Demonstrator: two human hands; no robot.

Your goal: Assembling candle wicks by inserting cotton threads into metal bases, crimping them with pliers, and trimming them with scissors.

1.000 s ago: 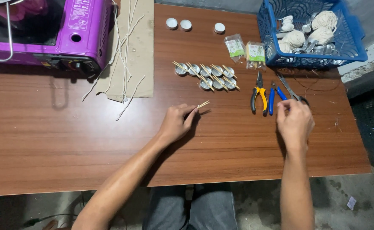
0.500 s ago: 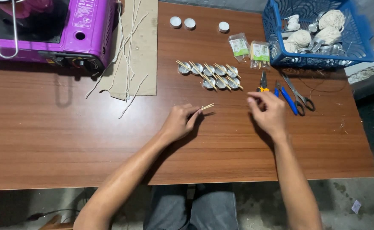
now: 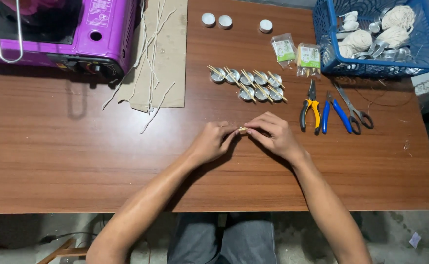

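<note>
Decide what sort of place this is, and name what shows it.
Probably a small home craft workbench: a wooden table holds pliers, a blue basket of string balls and a purple stove.

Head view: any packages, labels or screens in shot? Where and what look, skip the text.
Left packet: small clear bag, green and white card inside, table's far side, left of the blue basket.
Right packet: clear bag, green and white card, pale sticks inside, touching the first.
Stove label: white printed rectangle on the purple gas stove, far left corner.
No screens.
</note>
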